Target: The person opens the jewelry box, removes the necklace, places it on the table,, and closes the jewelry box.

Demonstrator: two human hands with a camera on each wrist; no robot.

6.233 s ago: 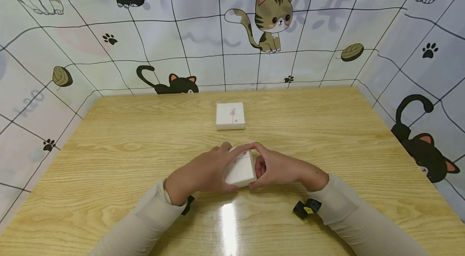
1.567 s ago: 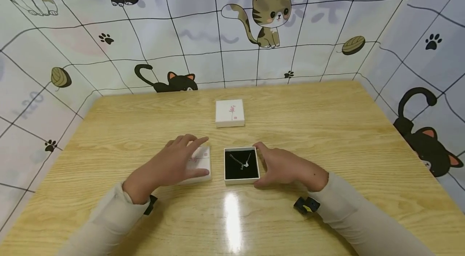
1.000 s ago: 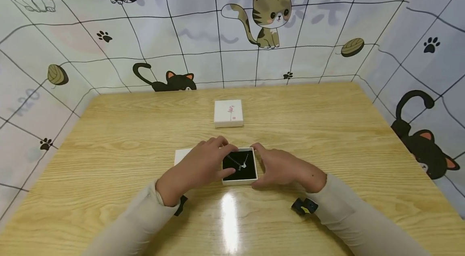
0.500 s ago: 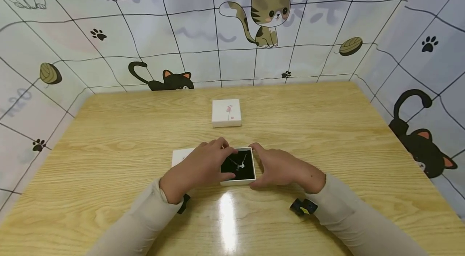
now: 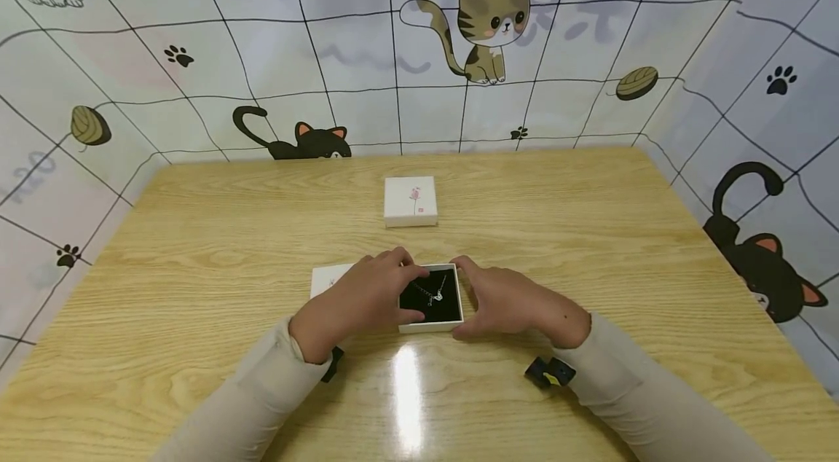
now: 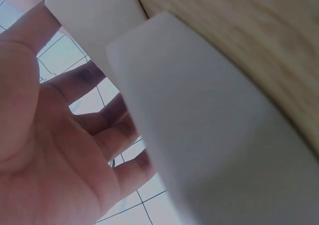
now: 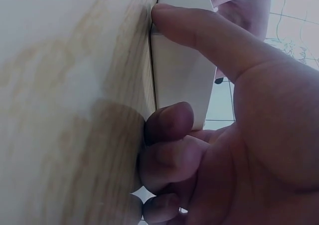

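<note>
In the head view an uncovered white jewelry box (image 5: pixel 430 328) sits on the table, its black lining holding a silver chain necklace (image 5: pixel 435 296). My right hand (image 5: pixel 507 302) holds the box's right side, thumb at the near corner and index finger at the far corner. In the right wrist view its other fingers (image 7: pixel 172 162) curl beside the box wall. My left hand (image 5: pixel 367 294) reaches over the box's left part, thumb and index finger apart above the lining. The left hand partly hides the white lid (image 5: pixel 324 280), whose side (image 6: pixel 199 120) fills the left wrist view.
A second white box (image 5: pixel 410 201) with a pink flower print stands covered farther back on the wooden table (image 5: pixel 557 221). Cat-print cloth walls (image 5: pixel 354 61) close off the back and both sides.
Since the oldest frame the lid has come off the box and gone to its left. My left hand then moved right from the lid to the box. Over the last second both hands stay nearly still.
</note>
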